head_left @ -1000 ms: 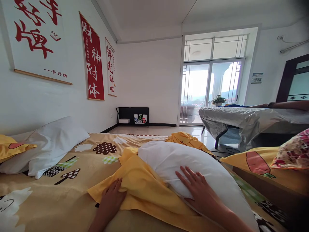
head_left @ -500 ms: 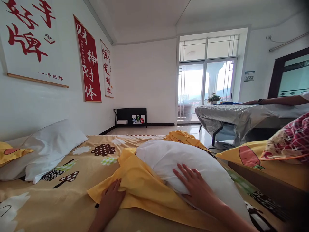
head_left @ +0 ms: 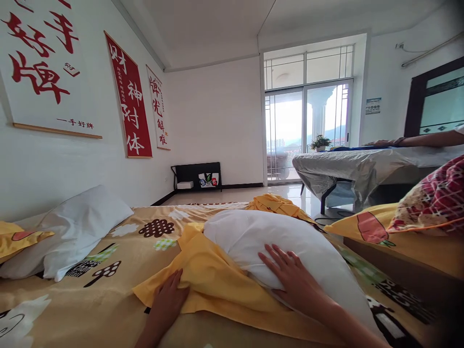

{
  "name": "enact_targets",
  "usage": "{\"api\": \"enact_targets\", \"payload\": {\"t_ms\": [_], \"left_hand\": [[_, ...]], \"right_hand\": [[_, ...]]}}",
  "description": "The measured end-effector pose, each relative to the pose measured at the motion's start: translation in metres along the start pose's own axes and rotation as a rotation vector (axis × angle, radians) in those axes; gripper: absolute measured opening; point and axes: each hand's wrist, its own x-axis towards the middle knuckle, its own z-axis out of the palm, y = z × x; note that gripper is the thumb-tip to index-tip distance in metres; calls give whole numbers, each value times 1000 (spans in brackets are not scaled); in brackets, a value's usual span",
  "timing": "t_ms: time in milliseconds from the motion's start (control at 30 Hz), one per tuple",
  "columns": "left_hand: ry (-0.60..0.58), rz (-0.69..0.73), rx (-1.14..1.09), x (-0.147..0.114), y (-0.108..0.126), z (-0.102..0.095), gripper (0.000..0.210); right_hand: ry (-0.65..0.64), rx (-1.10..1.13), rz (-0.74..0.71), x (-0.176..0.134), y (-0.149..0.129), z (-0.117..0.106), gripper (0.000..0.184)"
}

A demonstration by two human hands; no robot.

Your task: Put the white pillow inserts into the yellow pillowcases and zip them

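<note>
On the bed (head_left: 108, 290), centre: white pillow (head_left: 275, 241) lies half in a yellow pillowcase (head_left: 217, 280). Right hand (head_left: 293, 282) flat on the pillow, fingers spread, palm down, forearm running in from lower right. Left hand (head_left: 168, 302) flat at the pillowcase edge, fingertips tucked under the fabric; holding nothing visibly. Second white pillow (head_left: 79, 227) lies by the wall. Wall scrolls (head_left: 128, 96) carry red Chinese calligraphy; small line reads 一手好牌.
</note>
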Motion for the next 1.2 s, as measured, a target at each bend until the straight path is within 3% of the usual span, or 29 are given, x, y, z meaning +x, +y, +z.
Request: {"api": "enact_targets", "payload": {"t_ms": [267,500,767,1000,1200], "left_hand": [[-28,40,20,-1,1,-1,41],[13,-21,-104,-15,-6,0,57],[11,-76,-148,-22,-17,-5,48],[94,-144,-46,-26,-15,-9,46],[182,-34,-77,-31,-18,-7,38]], "right_hand": [[-5,12,5,-2,0,-7,86],[76,-17,29,-4,-2,-11,83],[84,-18,10,1,5,-14,79],[74,-45,-27,3,9,-17,75],[45,-43,-30,0,8,-18,78]]}}
